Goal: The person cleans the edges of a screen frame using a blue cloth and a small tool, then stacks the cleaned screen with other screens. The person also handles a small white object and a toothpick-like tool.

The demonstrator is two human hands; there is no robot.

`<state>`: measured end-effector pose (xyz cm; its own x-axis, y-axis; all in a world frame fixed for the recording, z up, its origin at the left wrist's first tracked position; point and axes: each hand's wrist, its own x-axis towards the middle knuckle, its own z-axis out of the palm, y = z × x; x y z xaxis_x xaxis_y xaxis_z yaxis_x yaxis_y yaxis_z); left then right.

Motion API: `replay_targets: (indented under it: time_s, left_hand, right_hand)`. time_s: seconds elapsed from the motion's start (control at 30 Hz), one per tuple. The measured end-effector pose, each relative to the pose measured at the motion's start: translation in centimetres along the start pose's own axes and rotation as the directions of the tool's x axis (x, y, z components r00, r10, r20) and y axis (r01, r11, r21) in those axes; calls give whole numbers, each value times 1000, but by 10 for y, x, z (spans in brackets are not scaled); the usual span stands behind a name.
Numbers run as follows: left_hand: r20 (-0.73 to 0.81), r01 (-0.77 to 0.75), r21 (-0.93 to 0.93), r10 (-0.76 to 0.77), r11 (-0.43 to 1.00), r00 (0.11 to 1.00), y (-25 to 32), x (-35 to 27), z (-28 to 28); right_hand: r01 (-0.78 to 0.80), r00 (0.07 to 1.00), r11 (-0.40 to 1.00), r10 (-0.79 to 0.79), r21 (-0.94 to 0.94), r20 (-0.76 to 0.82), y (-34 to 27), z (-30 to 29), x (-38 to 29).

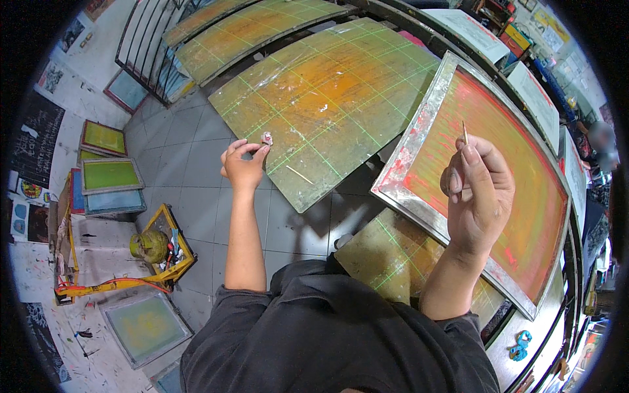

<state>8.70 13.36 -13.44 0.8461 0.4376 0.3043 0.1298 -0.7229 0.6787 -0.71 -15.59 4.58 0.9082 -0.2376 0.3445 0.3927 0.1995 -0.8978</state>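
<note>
My right hand (476,191) is raised over a metal-framed printing screen (491,196). Its thumb and forefinger pinch a thin pointed stick (465,132), tip upward. Orange, red and green ink smears cover the screen mesh, and its frame has red ink stains. At the left edge of a worn board (314,93) with green grid lines is my left hand (244,164). Between the tips of its thumb and forefinger is a small crumpled pinkish-white wad (267,138). A pale thin stick (299,175) lies on the board near its closest corner.
More gridded boards (265,29) extend at the back, and another board (388,250) lies below the screen. Framed screens (111,174) lean on the left wall. A yellow metal frame (118,286) stands around a green gas cylinder (149,245). A person (597,142) is at far right.
</note>
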Motion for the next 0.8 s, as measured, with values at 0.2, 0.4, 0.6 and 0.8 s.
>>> replay_targets:
  time_s: [0.2, 0.4, 0.6, 0.8]
  left_hand:
    - [-68, -69, -260, 53, 963, 996, -7, -4, -4]
    - [171, 173, -959, -28, 226, 985, 23, -16, -42]
    - [211, 200, -976, 152, 82, 966, 53, -28, -67]
    - [213, 177, -955, 132, 240, 968, 46, -29, -56]
  right_hand:
    - [11, 1000, 1000, -11, -25, -12, -2, -3, 1]
    - [17, 999, 999, -18, -35, -50, -2, -3, -1]
    - [11, 1000, 999, -12, -42, -12, -1, 0, -3]
    - [-24, 998, 994, 31, -105, 63, 1, 11, -9]
